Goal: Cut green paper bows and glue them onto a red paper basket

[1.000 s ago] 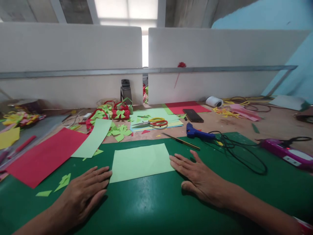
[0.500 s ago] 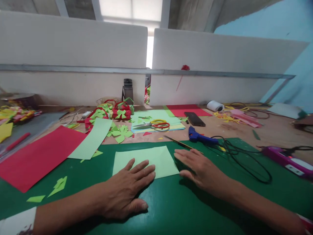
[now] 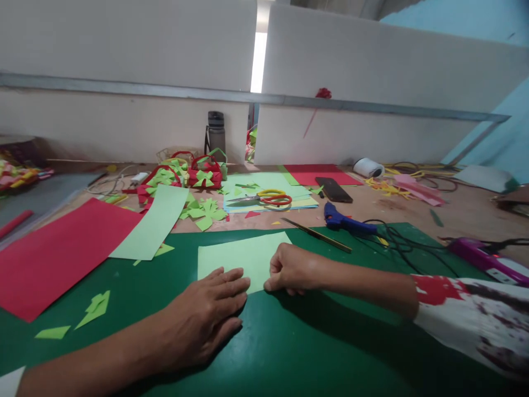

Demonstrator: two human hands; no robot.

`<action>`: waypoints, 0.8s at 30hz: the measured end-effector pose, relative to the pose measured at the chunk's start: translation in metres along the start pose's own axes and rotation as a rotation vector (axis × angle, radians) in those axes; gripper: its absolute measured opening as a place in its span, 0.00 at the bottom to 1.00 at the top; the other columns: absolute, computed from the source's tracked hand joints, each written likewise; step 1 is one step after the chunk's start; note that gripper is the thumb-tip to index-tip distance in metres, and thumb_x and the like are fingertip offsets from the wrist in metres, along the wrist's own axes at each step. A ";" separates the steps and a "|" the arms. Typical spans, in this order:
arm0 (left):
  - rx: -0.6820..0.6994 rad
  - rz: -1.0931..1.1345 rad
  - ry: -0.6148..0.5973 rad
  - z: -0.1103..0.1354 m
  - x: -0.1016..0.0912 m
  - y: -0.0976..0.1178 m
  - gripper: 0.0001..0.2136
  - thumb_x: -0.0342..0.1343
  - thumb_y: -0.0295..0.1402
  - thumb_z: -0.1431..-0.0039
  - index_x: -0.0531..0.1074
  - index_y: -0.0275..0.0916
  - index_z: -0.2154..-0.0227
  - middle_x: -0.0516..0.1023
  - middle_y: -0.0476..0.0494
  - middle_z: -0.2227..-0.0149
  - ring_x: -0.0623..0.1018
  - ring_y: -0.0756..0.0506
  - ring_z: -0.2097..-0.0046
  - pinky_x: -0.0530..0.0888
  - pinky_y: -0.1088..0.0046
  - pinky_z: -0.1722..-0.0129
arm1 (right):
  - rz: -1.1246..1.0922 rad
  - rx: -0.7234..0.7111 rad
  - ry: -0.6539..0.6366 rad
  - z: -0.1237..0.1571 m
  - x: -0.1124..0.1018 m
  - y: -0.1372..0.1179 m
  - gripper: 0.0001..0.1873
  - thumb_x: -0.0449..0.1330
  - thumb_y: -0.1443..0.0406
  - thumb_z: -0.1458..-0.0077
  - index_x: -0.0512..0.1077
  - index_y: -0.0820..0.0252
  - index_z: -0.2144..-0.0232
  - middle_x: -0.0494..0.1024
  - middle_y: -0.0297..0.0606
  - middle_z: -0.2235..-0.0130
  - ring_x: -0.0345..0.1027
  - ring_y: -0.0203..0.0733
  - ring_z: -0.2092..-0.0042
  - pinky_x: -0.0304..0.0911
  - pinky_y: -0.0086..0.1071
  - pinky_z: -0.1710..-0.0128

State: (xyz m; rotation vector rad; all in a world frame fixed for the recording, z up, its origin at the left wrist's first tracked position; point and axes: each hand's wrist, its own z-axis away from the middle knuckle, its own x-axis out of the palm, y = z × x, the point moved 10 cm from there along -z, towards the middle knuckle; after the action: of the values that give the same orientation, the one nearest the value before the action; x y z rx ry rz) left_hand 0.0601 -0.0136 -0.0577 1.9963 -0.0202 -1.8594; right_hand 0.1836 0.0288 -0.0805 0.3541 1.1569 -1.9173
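Observation:
A folded light green paper (image 3: 235, 256) lies on the green mat (image 3: 281, 342) in front of me. My left hand (image 3: 219, 306) rests flat on its lower left part, fingers stretched out and close together. On the paper's right end, my right hand (image 3: 291, 268) is curled into a fist, with the thumb tip at the near edge. The fist presses down on the paper; nothing shows inside it. Just beyond my right hand lies a craft knife (image 3: 318, 235). A blue glue gun (image 3: 347, 220) sits farther right.
Red paper (image 3: 66, 248) and a green strip (image 3: 152, 223) lie left, near green scraps (image 3: 94, 310). Scissors (image 3: 268, 197) rest on stacked sheets at the back. A phone (image 3: 333, 189), a bottle (image 3: 215, 132) and a purple power strip (image 3: 483, 259) with cables are around.
My right hand has moved left onto the paper's right end and curled from outstretched fingers into a fist. My left hand has shifted slightly left and stays flat. The view has tilted down.

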 end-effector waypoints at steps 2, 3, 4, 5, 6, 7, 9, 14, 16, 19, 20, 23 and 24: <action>-0.001 -0.005 0.006 -0.001 -0.001 0.000 0.18 0.39 0.36 0.32 0.65 0.38 0.44 0.60 0.40 0.37 0.55 0.40 0.34 0.57 0.53 0.36 | 0.036 0.007 -0.035 -0.002 0.005 -0.009 0.12 0.63 0.63 0.59 0.65 0.59 0.87 0.65 0.27 0.88 0.57 0.30 0.86 0.50 0.23 0.87; -0.001 -0.009 0.008 -0.002 -0.001 0.001 0.18 0.40 0.36 0.32 0.65 0.38 0.44 0.61 0.39 0.37 0.55 0.40 0.34 0.57 0.53 0.37 | 0.051 0.011 -0.050 -0.003 0.008 -0.013 0.12 0.63 0.63 0.60 0.65 0.59 0.87 0.66 0.27 0.88 0.58 0.31 0.86 0.51 0.23 0.87; 0.001 -0.012 0.009 -0.003 -0.001 0.001 0.18 0.40 0.36 0.32 0.64 0.38 0.44 0.61 0.39 0.37 0.55 0.40 0.34 0.57 0.52 0.37 | 0.065 0.017 -0.063 -0.005 0.010 -0.017 0.12 0.63 0.64 0.61 0.65 0.59 0.88 0.66 0.27 0.89 0.58 0.31 0.86 0.51 0.23 0.87; 0.003 -0.015 0.010 -0.003 -0.001 0.001 0.19 0.40 0.35 0.32 0.64 0.37 0.43 0.61 0.38 0.37 0.55 0.39 0.34 0.57 0.52 0.37 | 0.075 0.023 -0.073 -0.006 0.012 -0.018 0.12 0.63 0.64 0.61 0.65 0.59 0.88 0.66 0.27 0.88 0.58 0.31 0.86 0.52 0.23 0.86; 0.006 -0.016 0.010 -0.003 -0.001 0.001 0.19 0.40 0.35 0.32 0.64 0.37 0.43 0.61 0.38 0.37 0.55 0.39 0.34 0.57 0.52 0.37 | 0.084 0.030 -0.078 -0.008 0.013 -0.019 0.12 0.63 0.63 0.61 0.65 0.59 0.88 0.66 0.27 0.88 0.57 0.30 0.86 0.52 0.24 0.86; 0.010 -0.015 0.010 -0.003 -0.001 0.002 0.19 0.40 0.35 0.32 0.64 0.37 0.43 0.61 0.38 0.37 0.56 0.39 0.34 0.57 0.52 0.37 | 0.091 0.036 -0.078 -0.009 0.012 -0.018 0.12 0.63 0.63 0.61 0.65 0.59 0.88 0.66 0.27 0.88 0.57 0.30 0.86 0.52 0.24 0.86; 0.017 -0.009 0.014 -0.002 -0.001 0.002 0.18 0.40 0.36 0.32 0.65 0.38 0.44 0.62 0.39 0.38 0.56 0.39 0.35 0.58 0.52 0.37 | 0.104 0.046 -0.068 -0.009 0.009 -0.013 0.12 0.63 0.62 0.61 0.66 0.59 0.88 0.66 0.27 0.88 0.56 0.30 0.86 0.51 0.24 0.85; 0.026 0.002 0.041 -0.001 -0.003 0.002 0.18 0.41 0.35 0.32 0.64 0.39 0.43 0.62 0.40 0.38 0.56 0.40 0.35 0.58 0.52 0.37 | 0.131 0.076 -0.005 0.001 -0.012 0.010 0.12 0.63 0.63 0.61 0.66 0.59 0.88 0.66 0.28 0.88 0.55 0.31 0.85 0.49 0.25 0.86; 0.026 0.006 0.053 -0.001 -0.004 0.004 0.18 0.42 0.35 0.33 0.65 0.40 0.44 0.64 0.40 0.39 0.58 0.39 0.35 0.59 0.52 0.38 | 0.133 0.077 0.032 0.007 -0.021 0.018 0.11 0.62 0.64 0.61 0.66 0.59 0.87 0.66 0.28 0.87 0.54 0.31 0.84 0.48 0.25 0.85; 0.003 0.022 0.111 -0.002 -0.009 0.004 0.17 0.44 0.35 0.34 0.67 0.41 0.45 0.66 0.41 0.40 0.61 0.38 0.37 0.60 0.52 0.38 | 0.133 0.085 0.070 0.016 -0.031 0.032 0.11 0.62 0.63 0.59 0.66 0.59 0.86 0.67 0.27 0.87 0.53 0.30 0.84 0.46 0.25 0.85; -0.008 0.028 0.133 -0.001 -0.011 0.003 0.17 0.45 0.34 0.34 0.68 0.41 0.46 0.67 0.41 0.40 0.61 0.38 0.37 0.60 0.52 0.38 | 0.134 0.092 0.078 0.018 -0.035 0.037 0.11 0.61 0.63 0.59 0.66 0.59 0.86 0.67 0.27 0.87 0.53 0.30 0.84 0.46 0.25 0.85; 0.001 0.044 0.130 -0.002 -0.012 0.004 0.17 0.45 0.34 0.35 0.68 0.42 0.46 0.67 0.41 0.40 0.62 0.37 0.37 0.61 0.52 0.39 | 0.148 0.117 0.112 0.025 -0.044 0.053 0.11 0.61 0.62 0.58 0.66 0.59 0.86 0.67 0.28 0.86 0.53 0.30 0.84 0.45 0.25 0.85; 0.011 0.045 0.115 -0.002 -0.011 0.005 0.17 0.45 0.34 0.35 0.68 0.42 0.45 0.67 0.40 0.40 0.62 0.37 0.37 0.61 0.52 0.39 | 0.151 0.124 0.125 0.027 -0.047 0.058 0.12 0.61 0.62 0.58 0.66 0.59 0.86 0.68 0.28 0.86 0.53 0.30 0.84 0.45 0.25 0.85</action>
State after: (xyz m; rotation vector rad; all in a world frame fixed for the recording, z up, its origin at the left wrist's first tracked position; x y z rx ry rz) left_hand 0.0620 -0.0139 -0.0454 2.0896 -0.0423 -1.7178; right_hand 0.2618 0.0185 -0.0714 0.6191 1.0615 -1.8590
